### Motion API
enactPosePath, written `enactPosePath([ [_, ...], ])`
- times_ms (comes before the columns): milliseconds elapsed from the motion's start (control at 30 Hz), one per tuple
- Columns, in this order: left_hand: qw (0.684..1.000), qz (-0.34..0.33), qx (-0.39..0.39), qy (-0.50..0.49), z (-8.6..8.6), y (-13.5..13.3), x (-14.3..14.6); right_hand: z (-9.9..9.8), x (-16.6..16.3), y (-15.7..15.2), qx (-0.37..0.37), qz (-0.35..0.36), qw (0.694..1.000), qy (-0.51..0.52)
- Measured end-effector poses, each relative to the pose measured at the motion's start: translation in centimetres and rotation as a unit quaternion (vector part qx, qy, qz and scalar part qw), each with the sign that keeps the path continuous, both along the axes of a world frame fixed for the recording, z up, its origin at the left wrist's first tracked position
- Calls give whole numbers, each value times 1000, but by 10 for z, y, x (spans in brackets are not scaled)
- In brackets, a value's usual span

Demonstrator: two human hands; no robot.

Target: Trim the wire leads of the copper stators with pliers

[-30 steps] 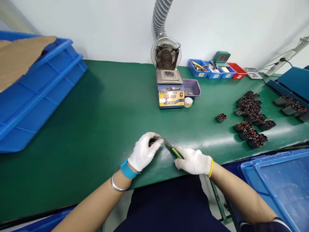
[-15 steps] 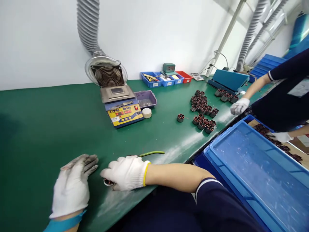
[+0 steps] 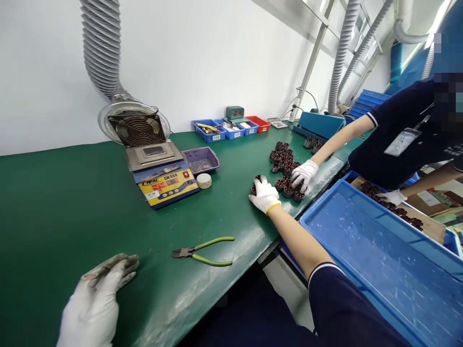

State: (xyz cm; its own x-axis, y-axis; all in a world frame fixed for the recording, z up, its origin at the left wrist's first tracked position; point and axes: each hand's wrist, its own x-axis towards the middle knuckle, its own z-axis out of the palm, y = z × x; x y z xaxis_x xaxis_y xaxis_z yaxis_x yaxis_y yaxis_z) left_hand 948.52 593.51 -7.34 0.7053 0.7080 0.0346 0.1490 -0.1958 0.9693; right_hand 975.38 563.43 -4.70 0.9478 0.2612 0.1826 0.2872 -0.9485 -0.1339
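My right hand (image 3: 266, 196), in a white glove, reaches out over the table with its fingers closed around a wound motor stator (image 3: 253, 190). The fingers hide much of that part, and dark windings also show just past the fingertips. To its right, more wound stators (image 3: 288, 191) stand in a group. My left hand (image 3: 96, 301), gloved too, rests near the table's front left with fingers loosely stretched and nothing visible in them. Between my hands lie green-handled cutting pliers (image 3: 202, 251), their handles spread apart.
A co-worker's gloved hand (image 3: 305, 174) reaches onto the stator group. Behind are a yellow-and-blue solder pot (image 3: 168, 185), a purple tray (image 3: 217, 161), a round white block (image 3: 204, 181) and small blue bins (image 3: 210, 136). A large blue crate (image 3: 361, 231) stands at the right edge.
My right hand has moved away and right with the stator, uncovering the pliers. My left hand stays near the same spot. The co-worker's hand has come onto the stators; the view has shifted right.
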Motion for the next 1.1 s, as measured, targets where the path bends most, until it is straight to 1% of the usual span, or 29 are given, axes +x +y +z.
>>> enactPosePath([
  [67, 999, 15, -50, 3, 3, -2, 0, 4, -8, -3, 28, -24, 998, -42],
  [133, 998, 17, -57, -3, 6, -5, 0, 9, -13, -10, 63, -87, 993, -46],
  [200, 998, 20, -61, -13, 9, -8, 0, 11, -10, -18, 76, -166, 983, 2],
  [267, 998, 18, -66, -8, 10, -9, 1, 13, -1, -25, 71, -216, 972, 56],
  [400, 998, 11, -61, 2, 10, -7, 0, 23, 14, -33, 95, -238, 963, 84],
  [467, 998, 21, -55, -2, 11, -6, -2, 30, 8, -31, 101, -236, 963, 84],
  [500, 999, 27, -37, -1, 11, -8, -3, 32, 0, -28, 102, -230, 965, 73],
  [533, 1000, 26, -8, 4, 10, -9, -4, 32, -12, -24, 108, -213, 970, 52],
  [567, 1000, 9, 28, 12, 10, -12, -5, 32, -28, -18, 118, -184, 976, 23],
  [600, 997, -20, 69, 27, 8, -15, -5, 31, -47, -10, 141, -127, 982, -9],
  [633, 992, -63, 104, 46, 7, -18, -4, 29, -68, -1, 175, -48, 983, -29],
  [667, 984, -99, 129, 70, 5, -21, -3, 26, -90, 9, 204, 54, 977, -31],
  [700, 978, -119, 142, 94, 3, -22, -1, 24, -113, 19, 218, 163, 962, -7],
  [733, 977, -117, 145, 104, 1, -22, 1, 22, -136, 30, 212, 263, 941, 18],
  [767, 981, -102, 136, 94, 0, -21, 2, 19, -156, 41, 177, 357, 916, 39],
  [800, 987, -90, 115, 67, 0, -18, 2, 17, -173, 52, 134, 422, 895, 50],
  [833, 990, -90, 99, 33, 1, -15, 1, 14, -186, 62, 78, 469, 878, 58],
  [867, 990, -109, 91, 8, 4, -11, -3, 11, -196, 70, 34, 497, 865, 58],
  [900, 985, -142, 99, -4, 8, -9, -8, 7, -201, 75, 11, 511, 858, 56],
  [933, 975, -184, 126, 1, 12, -8, -15, 3, -202, 79, 12, 518, 853, 54],
  [967, 960, -224, 165, 18, 16, -9, -22, -1, -200, 79, 32, 518, 853, 50],
  [1033, 928, -269, 253, 55, 20, -19, -35, -9, -190, 75, 70, 489, 869, 41],
  [1067, 914, -275, 291, 73, 20, -26, -39, -12, -184, 71, 67, 464, 883, 35],
  [1100, 902, -274, 322, 87, 17, -34, -40, -14, -177, 67, 45, 436, 898, 30],
])
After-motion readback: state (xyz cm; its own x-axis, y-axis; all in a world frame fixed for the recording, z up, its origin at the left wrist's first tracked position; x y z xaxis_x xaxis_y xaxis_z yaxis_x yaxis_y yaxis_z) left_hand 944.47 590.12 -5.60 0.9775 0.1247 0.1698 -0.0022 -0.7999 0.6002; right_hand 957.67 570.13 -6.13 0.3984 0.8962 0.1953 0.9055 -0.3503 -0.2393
